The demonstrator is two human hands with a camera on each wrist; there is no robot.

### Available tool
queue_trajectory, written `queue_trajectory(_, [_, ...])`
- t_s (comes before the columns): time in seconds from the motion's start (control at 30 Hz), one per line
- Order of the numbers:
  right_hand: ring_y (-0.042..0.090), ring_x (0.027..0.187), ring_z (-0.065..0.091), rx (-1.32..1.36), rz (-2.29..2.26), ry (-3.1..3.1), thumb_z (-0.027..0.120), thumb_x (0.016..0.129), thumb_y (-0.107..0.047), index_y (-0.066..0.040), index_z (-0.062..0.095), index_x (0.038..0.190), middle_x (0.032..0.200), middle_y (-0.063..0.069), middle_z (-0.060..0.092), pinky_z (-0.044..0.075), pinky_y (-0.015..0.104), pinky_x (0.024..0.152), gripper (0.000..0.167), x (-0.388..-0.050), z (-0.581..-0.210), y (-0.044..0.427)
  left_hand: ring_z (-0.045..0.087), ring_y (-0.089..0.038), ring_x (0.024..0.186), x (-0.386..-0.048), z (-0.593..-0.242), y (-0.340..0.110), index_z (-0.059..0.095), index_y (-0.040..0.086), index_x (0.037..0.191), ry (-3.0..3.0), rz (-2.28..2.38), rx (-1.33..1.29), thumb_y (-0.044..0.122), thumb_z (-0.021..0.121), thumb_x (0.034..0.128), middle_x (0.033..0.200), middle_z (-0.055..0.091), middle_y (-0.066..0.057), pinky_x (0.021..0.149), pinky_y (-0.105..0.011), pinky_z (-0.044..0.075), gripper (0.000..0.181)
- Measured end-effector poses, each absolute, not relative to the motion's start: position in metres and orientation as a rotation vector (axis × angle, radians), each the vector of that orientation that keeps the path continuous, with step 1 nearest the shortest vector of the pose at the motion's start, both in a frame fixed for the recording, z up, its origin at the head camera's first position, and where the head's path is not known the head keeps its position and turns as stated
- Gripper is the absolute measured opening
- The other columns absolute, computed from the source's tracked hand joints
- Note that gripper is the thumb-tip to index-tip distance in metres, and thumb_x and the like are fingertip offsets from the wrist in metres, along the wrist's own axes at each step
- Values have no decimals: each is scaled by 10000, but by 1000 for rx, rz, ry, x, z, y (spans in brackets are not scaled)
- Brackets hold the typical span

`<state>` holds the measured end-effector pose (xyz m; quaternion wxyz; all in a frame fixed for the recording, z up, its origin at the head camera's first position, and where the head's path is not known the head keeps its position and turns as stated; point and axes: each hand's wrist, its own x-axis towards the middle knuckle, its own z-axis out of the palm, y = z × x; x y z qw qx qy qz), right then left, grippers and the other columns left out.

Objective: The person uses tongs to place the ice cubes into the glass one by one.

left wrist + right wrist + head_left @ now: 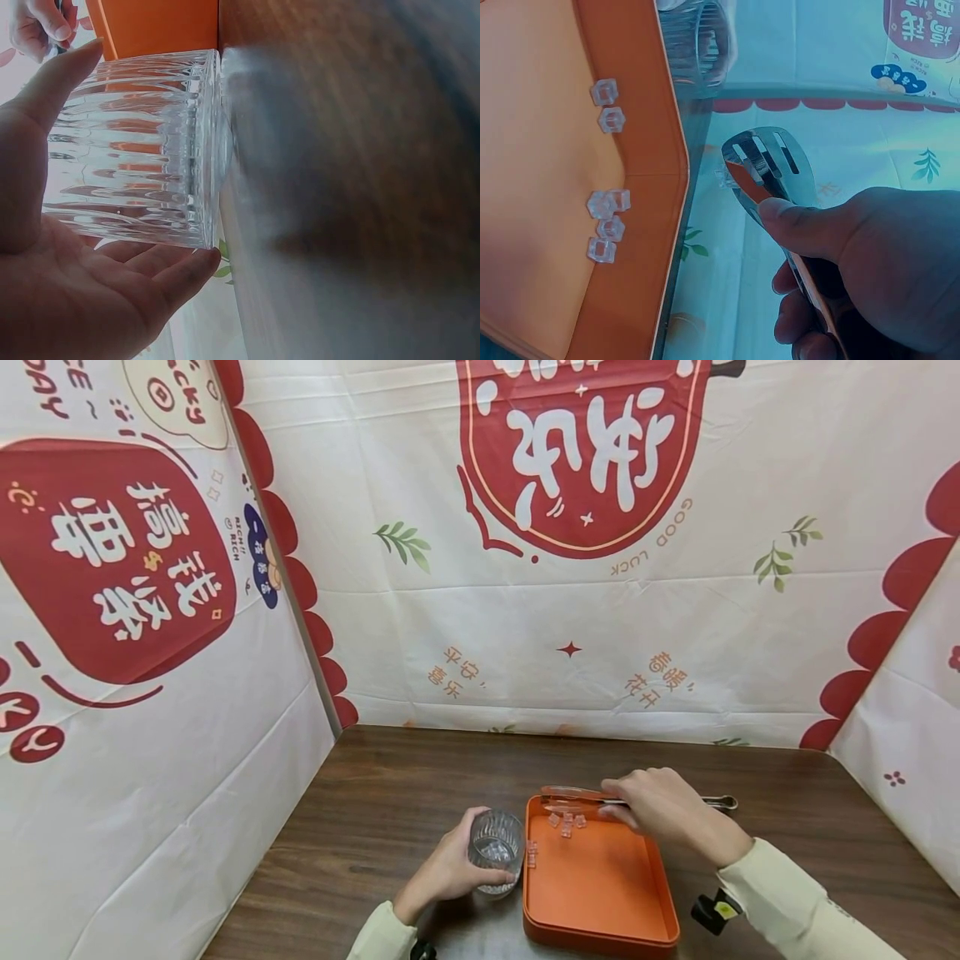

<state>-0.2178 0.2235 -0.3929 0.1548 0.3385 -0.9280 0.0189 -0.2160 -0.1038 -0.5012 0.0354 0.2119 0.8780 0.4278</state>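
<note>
My left hand (455,862) (82,277) grips a clear ribbed glass (497,839) (127,154) beside the orange tray's left side, thumb on one side and fingers on the other. Some clear pieces show inside it. My right hand (663,806) (870,262) holds metal tongs (716,802) (791,176) over the back of the tray (592,893) (634,60). At the slotted tong heads a clear cube (725,178) shows, partly hidden; whether it is pinched, I cannot tell. Several clear cubes (567,825) (601,250) lie along the tray's back and left edges.
The brown wooden table (360,810) extends around the tray. Printed cloth walls (555,643) stand behind it and on both sides. Near my right sleeve is a small black device (708,914).
</note>
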Motion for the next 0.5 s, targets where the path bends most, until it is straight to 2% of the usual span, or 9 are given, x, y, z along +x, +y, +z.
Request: queue_trajectory(0.5, [4, 476, 329, 993, 53, -2597, 742, 871, -345, -230, 459, 727, 552, -179, 330, 263, 231, 468, 337, -215, -383, 213, 611, -226, 1011, -216, -502, -105, 386, 190, 1409, 2697, 1314, 647, 456, 900, 672, 1185, 630, -89, 851, -413, 497, 937])
